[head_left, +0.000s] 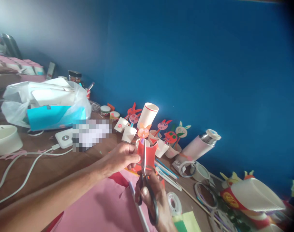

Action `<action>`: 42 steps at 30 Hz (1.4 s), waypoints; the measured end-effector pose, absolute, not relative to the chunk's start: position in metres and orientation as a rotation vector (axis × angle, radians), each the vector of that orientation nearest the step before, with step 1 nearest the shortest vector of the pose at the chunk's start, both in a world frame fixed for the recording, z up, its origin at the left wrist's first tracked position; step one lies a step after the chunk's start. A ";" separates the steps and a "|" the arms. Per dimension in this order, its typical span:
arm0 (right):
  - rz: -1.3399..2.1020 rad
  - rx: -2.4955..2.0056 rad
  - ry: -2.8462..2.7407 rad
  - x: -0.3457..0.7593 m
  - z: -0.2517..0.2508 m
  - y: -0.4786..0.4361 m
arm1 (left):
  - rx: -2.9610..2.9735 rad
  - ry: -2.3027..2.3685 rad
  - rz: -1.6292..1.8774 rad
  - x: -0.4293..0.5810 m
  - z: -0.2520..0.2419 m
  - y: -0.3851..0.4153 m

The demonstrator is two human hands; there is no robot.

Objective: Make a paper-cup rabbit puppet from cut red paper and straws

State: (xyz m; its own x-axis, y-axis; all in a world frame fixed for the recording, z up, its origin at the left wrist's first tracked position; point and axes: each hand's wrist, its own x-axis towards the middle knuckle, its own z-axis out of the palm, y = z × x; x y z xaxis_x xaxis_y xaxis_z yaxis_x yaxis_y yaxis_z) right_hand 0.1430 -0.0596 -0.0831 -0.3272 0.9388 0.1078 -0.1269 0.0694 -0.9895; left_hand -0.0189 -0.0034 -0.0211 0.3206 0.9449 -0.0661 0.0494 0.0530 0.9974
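Observation:
My left hand [122, 158] is closed, pinching the left edge of a piece of red paper [151, 154] between thumb and fingers. In my right hand [159, 196] are black-handled scissors [144, 161], fingers in the loops. Their blades point away from me, overlap the red paper and look nearly closed; whether they are cutting cannot be made out. Just behind stands an orange paper face with ears [143, 132] in a small cup. More small white cups [129, 134] hold paper animal faces, such as a pink one [162, 125], around a tall white cup [148, 113].
Pink paper [96, 206] lies in front of me. To the right are a box cutter [168, 178], a tape roll [174, 203] and a thermos [197, 146]. A power bank [64, 138] with white cables and a stuffed plastic bag [15, 103] sit left. A blue wall rises behind.

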 end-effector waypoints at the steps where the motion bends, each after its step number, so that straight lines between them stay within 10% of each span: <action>1: 1.429 -0.882 -1.411 0.143 -0.083 -0.060 | 1.326 1.019 0.903 -0.019 -0.020 -0.004; 42: 1.418 -0.935 -1.480 0.145 -0.075 -0.061 | 1.348 0.948 0.721 -0.031 -0.022 0.009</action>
State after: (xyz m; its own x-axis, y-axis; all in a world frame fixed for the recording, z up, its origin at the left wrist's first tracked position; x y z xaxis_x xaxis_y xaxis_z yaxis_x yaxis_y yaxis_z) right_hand 0.1452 -0.0611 -0.0746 -0.3497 0.9331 0.0841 -0.0440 0.0734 -0.9963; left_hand -0.0311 0.0086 -0.0216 0.4626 0.8747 -0.1447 0.0936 0.1141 0.9890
